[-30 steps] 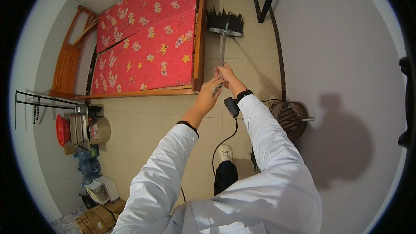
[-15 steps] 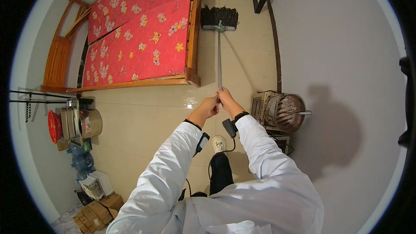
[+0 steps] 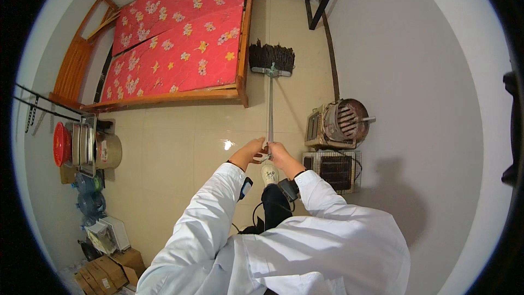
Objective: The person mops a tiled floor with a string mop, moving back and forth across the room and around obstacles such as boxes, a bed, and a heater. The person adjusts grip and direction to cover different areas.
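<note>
A broom [image 3: 271, 104] with a long grey handle stretches away from me over the tiled floor. Its wide head carries dark, ragged bristles [image 3: 275, 54], lying between the bed and the right wall. My right hand [image 3: 281, 155] is closed around the near end of the handle. Beside it, my left hand [image 3: 251, 152] is curled at the same end of the handle, its fingers partly hidden. Just below my hands shows a light-coloured shoe [image 3: 269, 174] on my foot.
At the upper left stands a wooden bed [image 3: 164, 100] with a red flowered mattress. Along the right wall are a round rusty heater [image 3: 349, 122] and a flat grille heater [image 3: 334, 171]. Basins [image 3: 61, 144], water bottles [image 3: 90, 199] and cardboard boxes [image 3: 101, 274] line the left side.
Both hands have drawn back toward me, and the broom head has come nearer along the floor. The view has shifted, bringing the grille heater more fully into sight.
</note>
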Available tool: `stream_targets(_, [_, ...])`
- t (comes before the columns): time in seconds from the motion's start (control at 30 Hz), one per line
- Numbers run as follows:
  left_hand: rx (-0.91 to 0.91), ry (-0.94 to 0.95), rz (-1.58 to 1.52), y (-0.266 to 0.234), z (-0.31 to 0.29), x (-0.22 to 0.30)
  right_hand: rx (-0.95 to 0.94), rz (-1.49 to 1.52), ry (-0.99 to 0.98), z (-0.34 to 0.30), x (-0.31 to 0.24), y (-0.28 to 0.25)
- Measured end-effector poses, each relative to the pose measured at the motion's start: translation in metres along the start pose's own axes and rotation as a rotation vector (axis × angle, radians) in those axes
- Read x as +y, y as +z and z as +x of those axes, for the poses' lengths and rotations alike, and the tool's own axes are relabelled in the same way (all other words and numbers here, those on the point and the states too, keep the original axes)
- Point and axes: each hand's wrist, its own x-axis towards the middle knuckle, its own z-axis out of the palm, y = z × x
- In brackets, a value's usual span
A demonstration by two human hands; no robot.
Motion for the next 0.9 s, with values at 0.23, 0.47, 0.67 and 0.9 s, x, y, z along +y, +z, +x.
stream_targets(0.23, [0.042, 0.103, 0.164, 0.0, -0.061, -0.141, -0.046, 0.008, -0.004, -0.12, 0.123, 0.078])
stream_targets(0.47, [0.101, 0.036, 0.335, -0.023, -0.113, -0.263, -0.175, -0.087, 0.089, -0.178, 0.239, 0.116])
stream_targets(0.67, [0.204, 0.09, 0.697, -0.044, -0.118, -0.307, -0.456, -0.903, 0.106, -0.139, 0.247, 0.095])
stream_targets(0.9, [0.513, 0.35, 0.76, -0.035, -0.094, -0.305, -0.146, 0.435, 0.348, -0.044, 0.239, 0.117])
